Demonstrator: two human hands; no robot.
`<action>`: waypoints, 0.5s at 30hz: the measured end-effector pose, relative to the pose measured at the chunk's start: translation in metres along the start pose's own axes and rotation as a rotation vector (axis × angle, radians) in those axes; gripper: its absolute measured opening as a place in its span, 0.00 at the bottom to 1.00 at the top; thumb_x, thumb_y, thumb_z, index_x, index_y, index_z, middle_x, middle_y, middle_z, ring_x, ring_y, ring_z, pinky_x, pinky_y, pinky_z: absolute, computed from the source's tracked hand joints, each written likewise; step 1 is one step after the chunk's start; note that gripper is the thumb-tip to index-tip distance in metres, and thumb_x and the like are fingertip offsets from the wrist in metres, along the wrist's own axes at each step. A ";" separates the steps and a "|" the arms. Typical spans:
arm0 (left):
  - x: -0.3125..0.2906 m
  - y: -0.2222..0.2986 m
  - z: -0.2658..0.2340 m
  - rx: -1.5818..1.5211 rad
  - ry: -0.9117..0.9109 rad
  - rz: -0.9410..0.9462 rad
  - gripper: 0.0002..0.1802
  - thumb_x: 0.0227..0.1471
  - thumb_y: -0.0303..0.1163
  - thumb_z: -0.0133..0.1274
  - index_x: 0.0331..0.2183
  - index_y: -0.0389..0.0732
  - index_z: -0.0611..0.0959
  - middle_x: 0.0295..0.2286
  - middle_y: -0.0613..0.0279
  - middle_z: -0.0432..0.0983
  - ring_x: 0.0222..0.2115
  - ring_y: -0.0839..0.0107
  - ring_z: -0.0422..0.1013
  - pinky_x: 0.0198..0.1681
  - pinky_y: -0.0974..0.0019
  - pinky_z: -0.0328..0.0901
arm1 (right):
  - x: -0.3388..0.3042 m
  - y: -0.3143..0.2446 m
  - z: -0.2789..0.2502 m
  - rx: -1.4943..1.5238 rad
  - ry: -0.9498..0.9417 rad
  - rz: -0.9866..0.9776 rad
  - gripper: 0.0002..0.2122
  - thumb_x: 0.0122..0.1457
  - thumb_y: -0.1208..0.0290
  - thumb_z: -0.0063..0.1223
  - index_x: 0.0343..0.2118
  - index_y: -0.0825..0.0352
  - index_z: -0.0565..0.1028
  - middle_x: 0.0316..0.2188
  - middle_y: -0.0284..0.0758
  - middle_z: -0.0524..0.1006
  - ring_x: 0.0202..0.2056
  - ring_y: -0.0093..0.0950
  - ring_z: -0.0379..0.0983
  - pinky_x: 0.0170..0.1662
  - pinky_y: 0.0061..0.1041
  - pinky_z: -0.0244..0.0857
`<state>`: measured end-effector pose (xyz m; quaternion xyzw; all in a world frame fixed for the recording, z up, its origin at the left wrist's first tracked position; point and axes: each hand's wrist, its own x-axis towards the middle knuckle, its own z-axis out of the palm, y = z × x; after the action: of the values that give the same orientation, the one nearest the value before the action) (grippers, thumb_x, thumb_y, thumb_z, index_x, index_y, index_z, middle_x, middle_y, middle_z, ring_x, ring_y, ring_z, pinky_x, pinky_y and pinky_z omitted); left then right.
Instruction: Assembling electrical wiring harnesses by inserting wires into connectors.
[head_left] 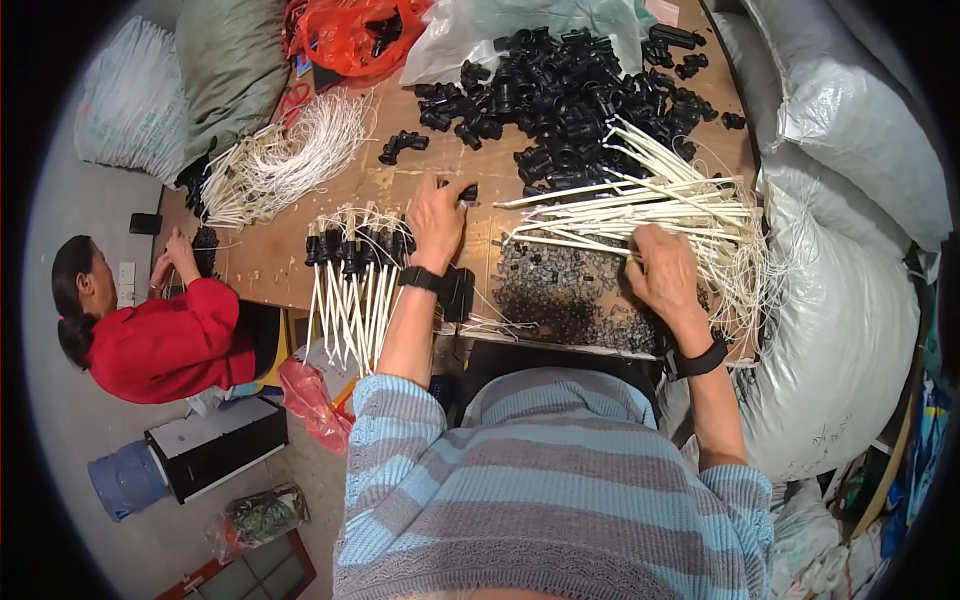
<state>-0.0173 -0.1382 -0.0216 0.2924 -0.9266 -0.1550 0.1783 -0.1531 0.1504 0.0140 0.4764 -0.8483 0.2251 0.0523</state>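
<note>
Striped sweater [570, 460] lay nearest. Over the worktop [385, 185], the left hand [436, 222] gripped 1 black socket [469, 193] in its fingers; white rods [640, 207] lay just beyond the right hand [663, 270], long axes running left to right. Whether its curled fingers gripped any, I couldn't tell.

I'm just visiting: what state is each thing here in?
Left hand: closed on a small black plastic fitting
Right hand: curled at the long thin white sticks; grip unclear
Black plastic fittings: heaped loose
Small grey pieces: scattered
Black-topped white sticks: jutting past the brown table's edge
Red plastic bag: crumpled
Large pale sack: bulging
</note>
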 end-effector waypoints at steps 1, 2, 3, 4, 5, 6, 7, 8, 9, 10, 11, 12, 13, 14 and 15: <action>-0.005 -0.002 0.000 0.000 0.060 0.064 0.18 0.43 0.17 0.52 0.36 0.47 0.85 0.41 0.49 0.71 0.39 0.52 0.71 0.41 0.56 0.67 | 0.002 -0.003 -0.001 0.097 -0.034 -0.024 0.04 0.48 0.75 0.54 0.27 0.65 0.71 0.22 0.40 0.71 0.23 0.42 0.69 0.30 0.39 0.62; -0.010 -0.003 -0.002 0.002 0.118 0.127 0.18 0.43 0.16 0.51 0.36 0.45 0.85 0.43 0.50 0.71 0.41 0.54 0.72 0.42 0.58 0.68 | 0.001 -0.009 -0.002 0.157 -0.090 -0.035 0.04 0.53 0.73 0.54 0.31 0.64 0.73 0.22 0.40 0.72 0.23 0.41 0.71 0.27 0.37 0.62; -0.013 -0.003 -0.004 0.004 0.116 0.125 0.18 0.43 0.16 0.51 0.36 0.45 0.85 0.43 0.50 0.71 0.41 0.54 0.72 0.42 0.58 0.68 | 0.000 -0.014 -0.002 0.159 -0.092 -0.034 0.04 0.53 0.73 0.54 0.31 0.64 0.73 0.22 0.40 0.72 0.23 0.41 0.71 0.27 0.37 0.62; -0.016 -0.004 -0.006 -0.181 0.106 0.161 0.18 0.43 0.16 0.51 0.36 0.42 0.84 0.44 0.51 0.71 0.42 0.55 0.72 0.43 0.59 0.68 | -0.003 -0.018 -0.003 0.195 -0.089 -0.023 0.05 0.54 0.72 0.54 0.32 0.64 0.74 0.22 0.40 0.73 0.23 0.41 0.72 0.26 0.35 0.63; -0.019 -0.003 -0.007 -0.368 0.097 0.194 0.17 0.43 0.16 0.50 0.37 0.40 0.83 0.45 0.52 0.72 0.43 0.56 0.72 0.45 0.60 0.68 | -0.004 -0.020 -0.004 0.229 -0.088 -0.014 0.06 0.55 0.70 0.54 0.34 0.64 0.75 0.22 0.40 0.74 0.24 0.40 0.73 0.25 0.34 0.63; -0.020 0.000 -0.010 -0.471 -0.015 0.135 0.17 0.42 0.14 0.48 0.37 0.37 0.81 0.43 0.51 0.75 0.44 0.56 0.73 0.49 0.62 0.67 | -0.006 -0.020 -0.005 0.269 -0.081 0.019 0.07 0.56 0.69 0.55 0.35 0.65 0.77 0.21 0.40 0.76 0.22 0.37 0.74 0.24 0.30 0.64; -0.022 -0.002 -0.006 -0.471 -0.014 0.132 0.17 0.42 0.14 0.48 0.37 0.37 0.81 0.43 0.51 0.75 0.44 0.56 0.73 0.49 0.62 0.67 | -0.008 -0.020 -0.005 0.270 -0.084 0.018 0.07 0.56 0.69 0.55 0.35 0.65 0.77 0.21 0.40 0.76 0.22 0.37 0.74 0.24 0.30 0.64; -0.025 -0.006 -0.002 -0.404 -0.017 0.132 0.18 0.42 0.14 0.47 0.38 0.37 0.81 0.41 0.52 0.76 0.43 0.56 0.73 0.49 0.62 0.66 | -0.008 -0.022 -0.005 0.310 -0.060 0.082 0.06 0.56 0.70 0.55 0.34 0.65 0.77 0.19 0.39 0.76 0.20 0.34 0.74 0.24 0.28 0.64; -0.029 -0.011 0.003 -0.337 -0.020 0.131 0.19 0.43 0.14 0.46 0.38 0.38 0.81 0.38 0.53 0.78 0.42 0.55 0.74 0.49 0.61 0.66 | -0.009 -0.023 -0.005 0.351 -0.036 0.146 0.06 0.56 0.70 0.55 0.34 0.66 0.78 0.18 0.38 0.76 0.19 0.32 0.74 0.23 0.27 0.64; -0.035 -0.018 0.006 -0.340 0.036 0.171 0.21 0.42 0.13 0.45 0.38 0.39 0.82 0.37 0.54 0.78 0.41 0.57 0.73 0.48 0.61 0.67 | -0.013 -0.020 -0.002 0.390 -0.062 0.184 0.06 0.56 0.71 0.54 0.34 0.67 0.78 0.16 0.35 0.75 0.17 0.26 0.72 0.22 0.24 0.63; -0.034 -0.015 0.003 -0.342 0.034 0.176 0.21 0.42 0.13 0.45 0.38 0.39 0.82 0.37 0.54 0.78 0.41 0.57 0.73 0.48 0.61 0.67 | -0.014 -0.017 -0.002 0.388 -0.059 0.187 0.06 0.56 0.71 0.54 0.34 0.67 0.78 0.16 0.35 0.75 0.17 0.26 0.72 0.22 0.24 0.63; -0.037 -0.009 -0.005 -0.293 0.075 0.147 0.22 0.41 0.13 0.45 0.39 0.39 0.82 0.38 0.54 0.78 0.40 0.57 0.73 0.47 0.61 0.67 | -0.018 -0.015 -0.002 0.380 -0.047 0.207 0.06 0.56 0.71 0.54 0.34 0.67 0.78 0.16 0.35 0.75 0.17 0.24 0.72 0.22 0.23 0.62; -0.038 -0.002 -0.013 -0.244 0.116 0.117 0.23 0.41 0.12 0.44 0.39 0.40 0.82 0.38 0.54 0.78 0.39 0.57 0.73 0.46 0.61 0.67 | -0.020 -0.013 -0.002 0.373 -0.036 0.227 0.06 0.56 0.71 0.54 0.34 0.67 0.78 0.16 0.34 0.75 0.17 0.22 0.72 0.22 0.22 0.62; -0.040 0.004 -0.021 -0.222 0.103 0.126 0.25 0.41 0.12 0.47 0.41 0.44 0.82 0.38 0.55 0.78 0.38 0.59 0.73 0.44 0.62 0.68 | -0.022 -0.014 -0.002 0.385 -0.029 0.230 0.06 0.56 0.71 0.53 0.33 0.68 0.78 0.15 0.34 0.74 0.17 0.21 0.71 0.22 0.21 0.61; -0.041 0.012 -0.026 -0.223 0.105 0.124 0.25 0.41 0.12 0.47 0.41 0.44 0.82 0.38 0.55 0.78 0.38 0.59 0.73 0.44 0.62 0.68 | -0.022 -0.014 0.000 0.384 -0.031 0.228 0.06 0.56 0.71 0.53 0.33 0.68 0.78 0.15 0.34 0.74 0.17 0.21 0.71 0.22 0.21 0.61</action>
<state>0.0187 -0.1091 -0.0035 0.2209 -0.9094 -0.2303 0.2670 -0.1297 0.1620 0.0118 0.3821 -0.8390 0.3796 -0.0779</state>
